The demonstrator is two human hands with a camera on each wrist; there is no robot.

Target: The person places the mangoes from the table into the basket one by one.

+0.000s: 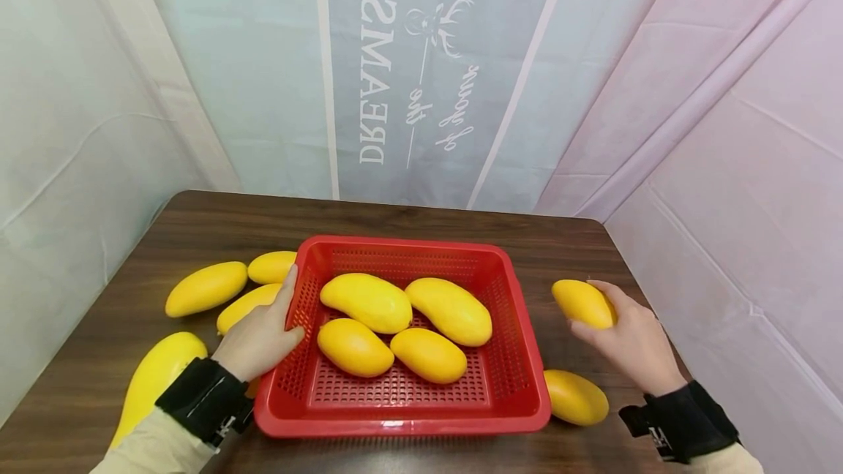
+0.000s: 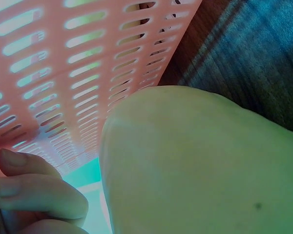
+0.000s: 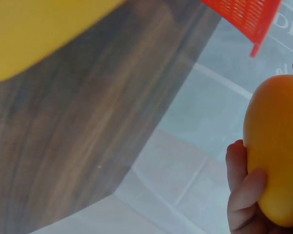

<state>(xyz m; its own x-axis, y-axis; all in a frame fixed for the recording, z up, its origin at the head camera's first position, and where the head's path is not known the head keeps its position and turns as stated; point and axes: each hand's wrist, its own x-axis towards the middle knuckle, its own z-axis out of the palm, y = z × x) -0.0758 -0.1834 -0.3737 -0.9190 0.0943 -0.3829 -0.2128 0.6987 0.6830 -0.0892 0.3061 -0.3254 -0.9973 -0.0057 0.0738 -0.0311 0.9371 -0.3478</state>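
The left hand (image 1: 260,336) gripped the basket (image 1: 402,426) between both hands; the right hand (image 1: 637,339) held a mango (image 1: 582,303).

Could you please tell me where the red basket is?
In the head view, the red basket stands centrally on the table, the left hand on its left rim.

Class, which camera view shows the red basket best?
The head view: it takes in nearly the whole basket, with four mangoes inside, only the left hand covering a little of its rim. The left wrist view shows just a slotted wall close up; the right wrist view, only a corner near the top.
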